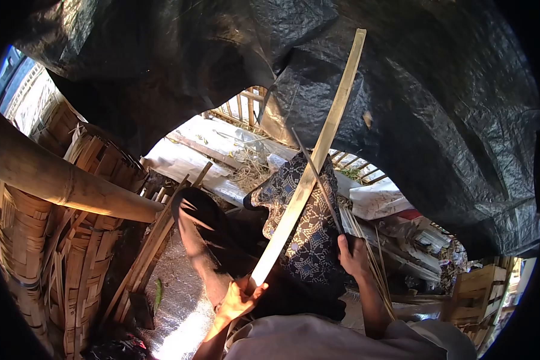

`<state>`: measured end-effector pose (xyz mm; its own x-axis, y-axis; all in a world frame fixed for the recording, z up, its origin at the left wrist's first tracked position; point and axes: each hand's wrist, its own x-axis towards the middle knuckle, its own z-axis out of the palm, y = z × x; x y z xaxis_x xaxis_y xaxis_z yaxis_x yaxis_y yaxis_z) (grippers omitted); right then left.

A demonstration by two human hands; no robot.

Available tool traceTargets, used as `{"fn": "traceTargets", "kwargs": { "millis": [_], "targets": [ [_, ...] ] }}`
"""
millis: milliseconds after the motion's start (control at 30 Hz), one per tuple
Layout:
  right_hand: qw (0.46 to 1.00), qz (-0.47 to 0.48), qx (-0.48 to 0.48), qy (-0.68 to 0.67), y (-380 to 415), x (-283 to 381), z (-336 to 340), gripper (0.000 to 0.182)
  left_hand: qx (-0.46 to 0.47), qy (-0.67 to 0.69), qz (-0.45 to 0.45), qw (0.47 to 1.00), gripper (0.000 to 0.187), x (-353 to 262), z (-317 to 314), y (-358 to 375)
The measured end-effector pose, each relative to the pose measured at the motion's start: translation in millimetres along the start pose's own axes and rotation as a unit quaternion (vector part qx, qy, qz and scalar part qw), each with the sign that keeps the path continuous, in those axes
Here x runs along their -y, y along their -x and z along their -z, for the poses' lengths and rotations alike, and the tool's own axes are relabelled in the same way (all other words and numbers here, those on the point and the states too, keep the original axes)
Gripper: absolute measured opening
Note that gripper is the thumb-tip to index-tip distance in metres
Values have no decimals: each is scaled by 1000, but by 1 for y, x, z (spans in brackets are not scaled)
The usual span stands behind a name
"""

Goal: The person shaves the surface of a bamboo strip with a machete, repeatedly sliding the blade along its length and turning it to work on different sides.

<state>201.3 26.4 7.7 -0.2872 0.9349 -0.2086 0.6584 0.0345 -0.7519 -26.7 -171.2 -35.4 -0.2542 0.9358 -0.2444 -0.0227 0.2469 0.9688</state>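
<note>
My left hand (239, 301) is closed around the lower end of a long, flat bamboo strip (306, 186). The strip slants up and to the right, its far end in front of the black sheeting. In my right hand (354, 258) is a long, narrow knife (323, 189), its handle hidden by my fingers. The dark blade points up and to the left, and its upper part crosses the strip in this view. Beneath both lies a dark patterned cloth (312, 246) draped over my leg.
Black plastic sheeting (438, 108) hangs across the top. A thick bamboo pole (78, 189) juts in from the left, beside woven bamboo baskets (24, 246). Split bamboo pieces (147, 252) lean near my bent leg. At the lower right stands a wooden crate (477, 294).
</note>
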Motion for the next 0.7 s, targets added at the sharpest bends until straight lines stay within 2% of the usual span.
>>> {"fn": "traceTargets", "kwargs": {
  "millis": [33, 67, 100, 133, 167, 267, 300, 367, 433, 500, 533, 600, 667, 700],
  "targets": [
    [999, 33, -11, 18, 2, -1, 0, 42, -1, 2, 1, 1000, 19, -8, 0, -3],
    [999, 34, -9, 18, 4, 4, 1, 42, -2, -96, 1, 995, 19, -27, 2, -11],
    [993, 103, -32, 49, 8, 15, 4, 42, -4, -193, 1, 981, 20, -46, 4, -18],
    [980, 172, -57, 78, 10, 21, 5, 42, -4, -181, -27, 983, 24, -61, 4, -23],
    [980, 173, -59, 77, 10, 22, 3, 42, -3, -182, -28, 983, 24, -68, 3, -28],
    [943, 240, -17, 228, 14, 24, 3, 50, -10, -195, -37, 980, 33, -77, -5, -39],
    [943, 239, -19, 229, 15, 29, 4, 50, -7, -194, -39, 980, 33, -79, -8, -40],
    [929, 257, 36, 265, 13, 37, 7, 46, 2, -183, -21, 983, 33, -83, -13, -42],
    [936, 244, 29, 254, 9, 34, 7, 49, 11, -186, -29, 982, 33, -82, -13, -41],
    [922, 201, 28, 330, -2, 40, 15, 55, -3, -193, -4, 981, 33, -78, -16, -38],
    [883, 249, -79, 390, -11, 38, 18, 59, -4, -192, -3, 981, 33, -76, -15, -36],
    [920, 214, -134, 300, -38, 35, 21, 54, -3, -187, 8, 982, 34, -73, -11, -32],
    [930, 204, -154, 265, -51, 46, 26, 51, 14, -188, 12, 982, 35, -74, -6, -33],
    [964, 121, -66, 228, -50, 59, 30, 48, 31, -190, 13, 981, 36, -75, -4, -36]
  ]
}}
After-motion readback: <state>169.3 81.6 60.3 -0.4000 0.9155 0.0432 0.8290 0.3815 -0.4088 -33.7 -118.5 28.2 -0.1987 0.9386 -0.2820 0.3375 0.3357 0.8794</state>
